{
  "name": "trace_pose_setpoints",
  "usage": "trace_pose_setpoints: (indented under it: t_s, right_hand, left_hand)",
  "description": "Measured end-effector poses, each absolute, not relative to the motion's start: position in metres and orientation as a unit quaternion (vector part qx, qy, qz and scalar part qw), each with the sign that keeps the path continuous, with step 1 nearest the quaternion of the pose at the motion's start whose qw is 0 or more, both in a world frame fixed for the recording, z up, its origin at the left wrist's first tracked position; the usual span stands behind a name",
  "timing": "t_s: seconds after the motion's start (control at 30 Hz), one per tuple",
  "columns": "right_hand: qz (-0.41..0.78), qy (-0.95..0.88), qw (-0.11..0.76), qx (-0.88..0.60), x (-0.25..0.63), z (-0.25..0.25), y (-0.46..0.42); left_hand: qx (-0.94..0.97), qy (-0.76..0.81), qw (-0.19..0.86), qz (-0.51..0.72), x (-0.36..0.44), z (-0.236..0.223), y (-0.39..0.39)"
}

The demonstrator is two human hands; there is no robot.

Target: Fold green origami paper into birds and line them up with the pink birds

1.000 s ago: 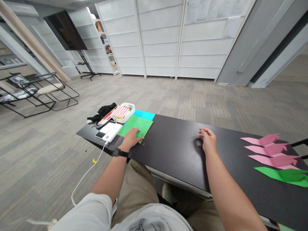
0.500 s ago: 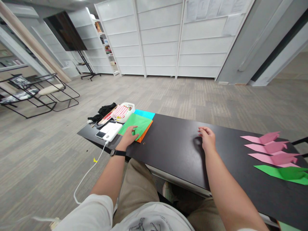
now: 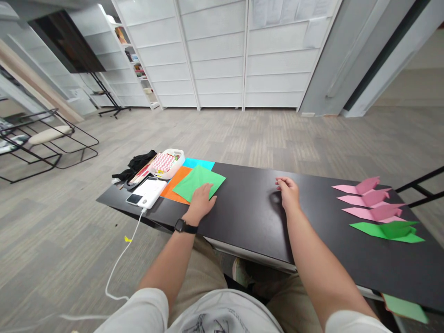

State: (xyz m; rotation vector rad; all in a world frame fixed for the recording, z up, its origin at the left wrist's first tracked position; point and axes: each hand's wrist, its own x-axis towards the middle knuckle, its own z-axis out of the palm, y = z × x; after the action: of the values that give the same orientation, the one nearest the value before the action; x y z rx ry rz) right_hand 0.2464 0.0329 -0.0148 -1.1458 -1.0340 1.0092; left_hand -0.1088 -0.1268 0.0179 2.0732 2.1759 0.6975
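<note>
My left hand (image 3: 202, 200) lies flat, fingers stretched out, on the near corner of a green paper sheet (image 3: 197, 181), which sits turned and shifted off an orange sheet (image 3: 175, 187) and a blue sheet (image 3: 197, 163) beneath. My right hand (image 3: 287, 192) rests on the bare black table (image 3: 253, 217) with its fingers curled loosely under, holding nothing that I can see. A black watch is on my left wrist.
Three pink folded paper shapes (image 3: 366, 199) and one green folded shape (image 3: 388, 230) lie in a row at the right. A white power bank with a phone (image 3: 145, 193), a white basket (image 3: 166, 163) and black cloth sit at the table's left end. A white cable hangs to the floor.
My left hand has slid the top green sheet to the right and turned it, uncovering the orange sheet below. My right hand has stayed put. The view has shifted slightly.
</note>
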Motion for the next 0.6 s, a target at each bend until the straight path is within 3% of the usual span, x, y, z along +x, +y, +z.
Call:
trace_pose_setpoints:
  t_s: [0.17, 0.6]
  right_hand:
    - [0.435, -0.454, 0.598, -0.497, 0.245, -0.015, 0.034]
    - [0.401, -0.441, 0.617, -0.513, 0.252, -0.016, 0.04]
  left_hand:
    - [0.679, 0.721, 0.029, 0.138, -0.065, 0.015, -0.126]
    - [0.804, 0.563, 0.09, 0.17, 0.077, 0.022, -0.123]
